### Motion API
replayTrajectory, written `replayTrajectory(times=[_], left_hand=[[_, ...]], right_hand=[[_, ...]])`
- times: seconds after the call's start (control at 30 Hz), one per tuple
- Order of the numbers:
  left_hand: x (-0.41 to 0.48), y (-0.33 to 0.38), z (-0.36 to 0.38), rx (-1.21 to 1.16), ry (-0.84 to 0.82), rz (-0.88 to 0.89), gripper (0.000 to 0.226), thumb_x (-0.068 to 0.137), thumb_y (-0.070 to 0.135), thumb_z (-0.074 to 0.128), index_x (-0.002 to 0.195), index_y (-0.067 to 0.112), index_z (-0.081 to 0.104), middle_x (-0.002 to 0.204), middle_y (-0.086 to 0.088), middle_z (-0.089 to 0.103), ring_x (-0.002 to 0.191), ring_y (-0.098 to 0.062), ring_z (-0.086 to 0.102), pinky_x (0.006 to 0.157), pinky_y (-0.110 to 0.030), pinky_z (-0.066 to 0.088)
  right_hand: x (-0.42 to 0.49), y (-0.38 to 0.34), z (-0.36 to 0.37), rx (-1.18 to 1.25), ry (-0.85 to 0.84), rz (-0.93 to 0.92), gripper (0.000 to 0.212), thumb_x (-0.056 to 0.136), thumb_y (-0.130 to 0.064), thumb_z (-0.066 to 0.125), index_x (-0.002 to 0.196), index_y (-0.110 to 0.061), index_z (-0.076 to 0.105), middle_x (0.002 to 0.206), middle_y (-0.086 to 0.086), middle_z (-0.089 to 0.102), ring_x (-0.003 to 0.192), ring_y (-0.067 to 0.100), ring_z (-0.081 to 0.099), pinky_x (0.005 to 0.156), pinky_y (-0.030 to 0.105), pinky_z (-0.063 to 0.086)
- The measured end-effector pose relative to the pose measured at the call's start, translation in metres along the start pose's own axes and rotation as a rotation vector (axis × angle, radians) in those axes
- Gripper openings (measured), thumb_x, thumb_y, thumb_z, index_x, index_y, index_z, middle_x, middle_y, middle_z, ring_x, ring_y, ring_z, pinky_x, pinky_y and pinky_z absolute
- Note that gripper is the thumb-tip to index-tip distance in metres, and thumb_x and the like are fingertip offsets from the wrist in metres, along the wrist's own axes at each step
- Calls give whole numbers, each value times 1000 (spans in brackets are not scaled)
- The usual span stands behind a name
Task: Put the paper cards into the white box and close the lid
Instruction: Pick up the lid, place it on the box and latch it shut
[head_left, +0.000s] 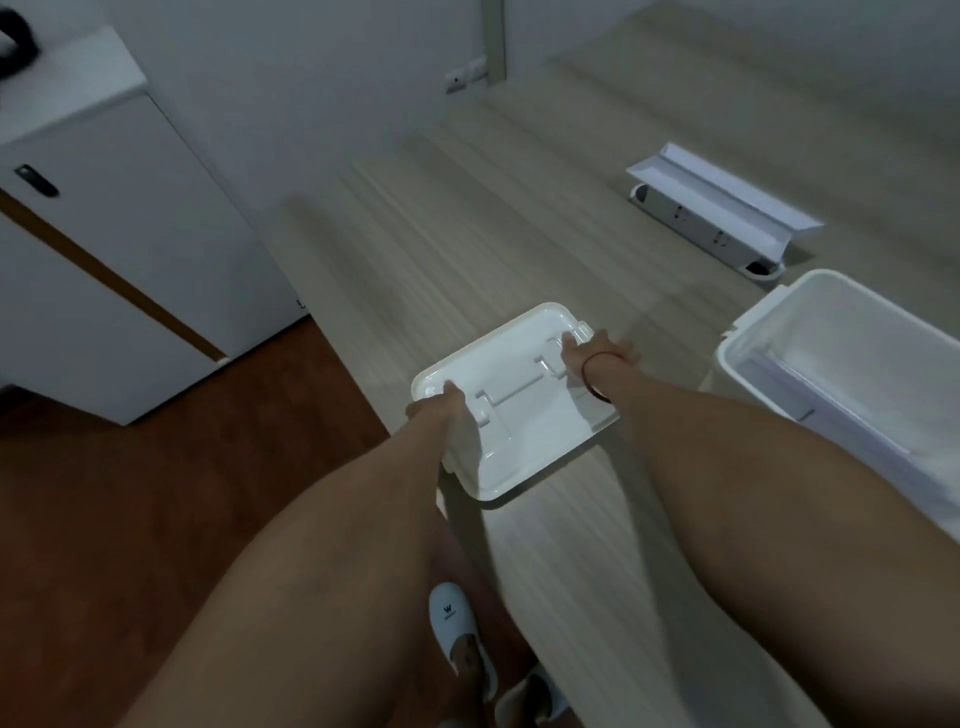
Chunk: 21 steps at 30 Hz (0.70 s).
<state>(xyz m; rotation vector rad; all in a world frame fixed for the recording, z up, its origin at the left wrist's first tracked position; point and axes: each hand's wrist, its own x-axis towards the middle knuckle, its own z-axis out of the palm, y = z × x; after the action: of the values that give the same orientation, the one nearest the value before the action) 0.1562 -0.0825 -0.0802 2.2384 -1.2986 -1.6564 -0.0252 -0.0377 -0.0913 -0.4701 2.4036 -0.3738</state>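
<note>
1. Bottom centre of frame: a foot in a white slipper (451, 621) w/ a dark "W" mark, on the brown floor (130, 519). A 2nd slipper is partly visible just right of it at the bottom edge.
2. Two bare forearms run up from the bottom edge toward frame centre.
3. Centre: white lid (514, 400), underside up, showing moulded ribs & a raised rim. It sits over the near-left corner of the light wood table (467, 234); its lower corner overhangs the table edge.
4. Left hand (436, 408) grips the lid's left edge, thumb on the inner face, other fingers wrapped under & hidden.
5. Right hand (597, 351) grips the lid's far-right end at the latch tab; fingers curled over the rim. Thin red band + dark band on that wrist.
6. Right edge, mid-height: white box (743, 343), open, on the table, well apart from the lid. Paper cards (831, 395) lie inside it as a flat pale stack.
7. Upper right: long narrow white case (722, 208), flap open, on the table behind the box.
8. Left & upper left: white cabinet (104, 234) w/ a brown stripe & small dark handle, standing on the floor.
9. Top centre: wall sockets (465, 75), blurry.
</note>
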Motion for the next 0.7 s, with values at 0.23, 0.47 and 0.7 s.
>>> replayTrajectory(times=[0.23, 0.47, 0.7], left_hand=[[-35, 78, -30, -201, 201, 155, 77, 94, 62, 22, 151, 11, 19, 153, -16, 33, 138, -37, 36, 115, -51, 27], [-100, 201, -35, -518, 113, 491, 87, 86, 73, 26, 151, 15, 29, 157, -14, 31, 146, -33, 26, 119, -48, 15], [-155, 243, 21, -698, -298, 614, 65, 91, 57, 42, 132, 8, 55, 131, -5, 56, 117, -23, 54, 86, -24, 44]], right_hand=[[-25, -57, -67, 482, 62, 18, 76, 93, -61, 23, 148, -9, 24, 152, 16, 32, 139, 34, 34, 114, 47, 26], [-54, -80, -174, 1211, 93, -3, 95, 78, -81, 19, 141, -15, 45, 143, 5, 51, 126, 29, 54, 110, 42, 39], [-64, -1, -238, 1754, 322, -55, 29, 82, -44, 52, 77, -17, 63, 57, -1, 66, 47, 20, 62, 56, 24, 54]])
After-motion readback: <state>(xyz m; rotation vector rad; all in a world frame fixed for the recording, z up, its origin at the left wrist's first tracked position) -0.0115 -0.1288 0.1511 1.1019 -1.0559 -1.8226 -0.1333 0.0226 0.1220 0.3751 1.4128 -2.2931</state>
